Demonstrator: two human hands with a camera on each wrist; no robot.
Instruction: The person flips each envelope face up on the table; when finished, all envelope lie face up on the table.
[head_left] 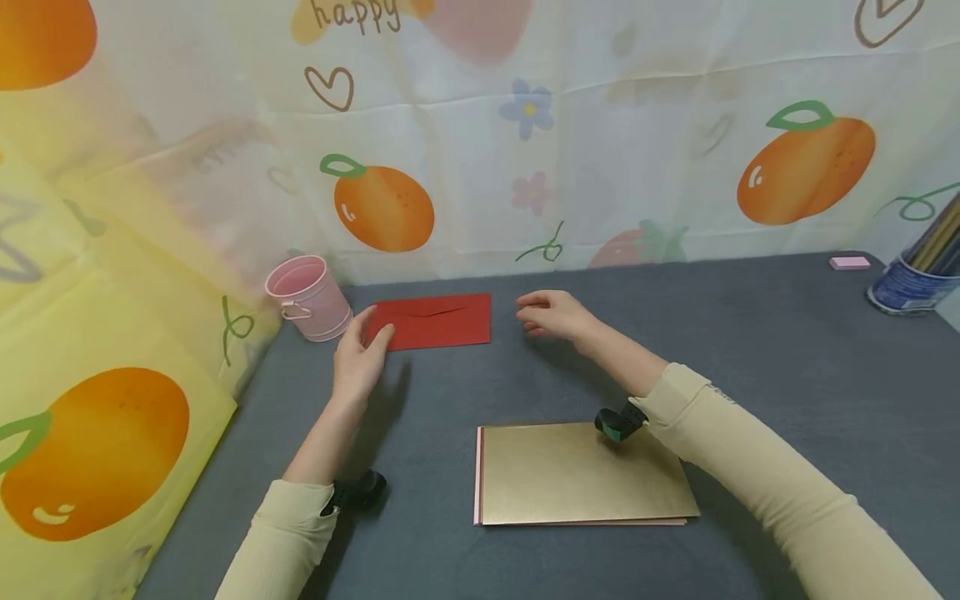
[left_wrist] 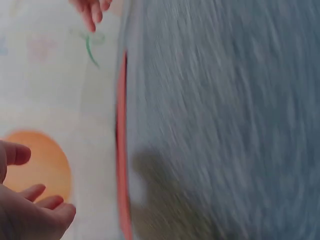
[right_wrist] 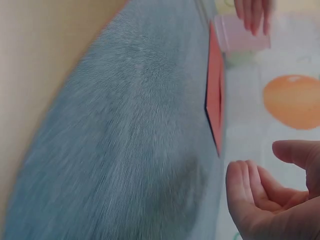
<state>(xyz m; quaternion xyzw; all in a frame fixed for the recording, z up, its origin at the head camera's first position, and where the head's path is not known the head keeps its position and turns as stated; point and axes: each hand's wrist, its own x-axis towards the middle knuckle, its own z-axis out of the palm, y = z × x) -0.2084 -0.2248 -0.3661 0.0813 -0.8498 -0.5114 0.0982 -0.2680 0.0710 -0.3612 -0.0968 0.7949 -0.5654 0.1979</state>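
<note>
My hands flank the red envelope

The envelope lies flat at the far edge of the grey table. My left hand touches its left end, fingers relaxed and holding nothing; my right hand hovers just beside its right end, loose and empty. Gold card lies nearer me, pink bucket to the left

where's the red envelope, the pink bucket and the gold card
red envelope (head_left: pixel 438 322), head view, middle of its face
pink bucket (head_left: pixel 311 302), head view, its side wall
gold card (head_left: pixel 577 479), head view, bare middle
</note>
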